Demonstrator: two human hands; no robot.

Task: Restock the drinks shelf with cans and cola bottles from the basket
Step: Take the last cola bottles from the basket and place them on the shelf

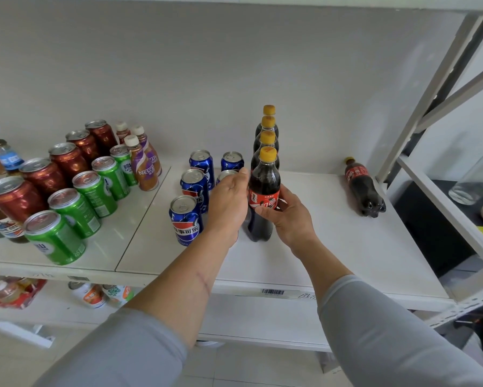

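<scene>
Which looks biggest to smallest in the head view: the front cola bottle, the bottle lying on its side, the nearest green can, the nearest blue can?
1. Front cola bottle.
2. Lying cola bottle, though it sits farther back, so unsure.
3. Nearest green can and nearest blue can look alike; nearness differs, so unranked.

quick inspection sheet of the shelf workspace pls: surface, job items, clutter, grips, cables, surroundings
Surface: white shelf, bare to the right.
Job's things: front cola bottle upright, heading a row of upright bottles; blue cans in two columns; lying cola bottle on its side, far right.
Clutter: green cans, red cans, coffee bottles.
Grips: left hand and right hand both on the front cola bottle.
Cables: nothing seen.
Surroundings: metal rack frame to the right; basket not in view.
</scene>
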